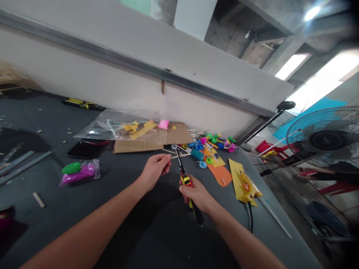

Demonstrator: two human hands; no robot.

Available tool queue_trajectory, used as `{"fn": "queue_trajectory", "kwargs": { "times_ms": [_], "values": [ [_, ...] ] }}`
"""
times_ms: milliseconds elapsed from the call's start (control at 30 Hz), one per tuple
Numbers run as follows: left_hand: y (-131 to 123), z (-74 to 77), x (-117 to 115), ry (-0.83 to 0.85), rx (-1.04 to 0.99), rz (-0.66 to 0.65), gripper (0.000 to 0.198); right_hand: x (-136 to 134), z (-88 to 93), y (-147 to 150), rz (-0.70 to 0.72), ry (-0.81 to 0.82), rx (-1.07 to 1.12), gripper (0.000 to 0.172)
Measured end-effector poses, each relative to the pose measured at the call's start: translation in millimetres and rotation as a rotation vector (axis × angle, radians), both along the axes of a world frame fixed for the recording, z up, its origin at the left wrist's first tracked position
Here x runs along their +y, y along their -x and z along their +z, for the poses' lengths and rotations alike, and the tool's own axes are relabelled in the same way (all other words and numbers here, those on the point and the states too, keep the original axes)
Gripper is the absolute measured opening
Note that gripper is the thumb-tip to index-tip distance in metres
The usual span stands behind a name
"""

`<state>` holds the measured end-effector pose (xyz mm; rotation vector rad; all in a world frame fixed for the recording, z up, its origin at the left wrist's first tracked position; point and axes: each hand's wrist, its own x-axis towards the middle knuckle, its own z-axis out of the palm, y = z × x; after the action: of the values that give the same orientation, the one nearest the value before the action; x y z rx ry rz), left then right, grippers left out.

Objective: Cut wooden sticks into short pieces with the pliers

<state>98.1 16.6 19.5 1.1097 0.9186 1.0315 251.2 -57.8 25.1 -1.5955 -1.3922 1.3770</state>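
Observation:
My right hand [198, 194] is closed around a black and yellow utility knife [185, 180], whose blade end points away from me over the dark table [120, 186]. My left hand [155, 168] is curled in a pinch just left of the knife's tip, and what its fingers hold is too small to make out. Thin wooden sticks [179, 153] lie just beyond both hands.
A flat cardboard sheet [153, 140] with yellow scraps and a pink piece lies at the back, beside a clear plastic bag [103, 127]. Several coloured caps and bits [213, 144], orange and yellow paper [221, 173], a yellow glue gun [246, 186], a green and purple bag [80, 172]. A fan [325, 138] stands right.

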Motion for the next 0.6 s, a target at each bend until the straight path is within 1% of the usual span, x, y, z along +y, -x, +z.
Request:
{"fn": "queue_trajectory", "kwargs": {
  "times_ms": [200, 400, 500, 600],
  "values": [
    [2.7, 3.5, 2.2, -0.097, 0.11, 0.007, 0.031, -1.7, 5.6, 1.8, -0.006, 0.093, 0.18, 0.023],
    [4.7, 4.0, 3.1, -0.259, 0.204, 0.024, 0.026, -4.1, 13.2, 3.4, -0.022, 0.163, 0.34, 0.026],
    [7.0, 3.5, 4.4, -0.312, 0.221, 0.015, 0.024, -4.2, 13.6, 3.0, -0.011, 0.165, 0.346, 0.027],
    [8.4, 4.5, 5.3, -0.354, 0.227, 0.011, 0.023, -4.4, 12.1, 1.4, -0.002, 0.143, 0.289, 0.027]
  ]
}}
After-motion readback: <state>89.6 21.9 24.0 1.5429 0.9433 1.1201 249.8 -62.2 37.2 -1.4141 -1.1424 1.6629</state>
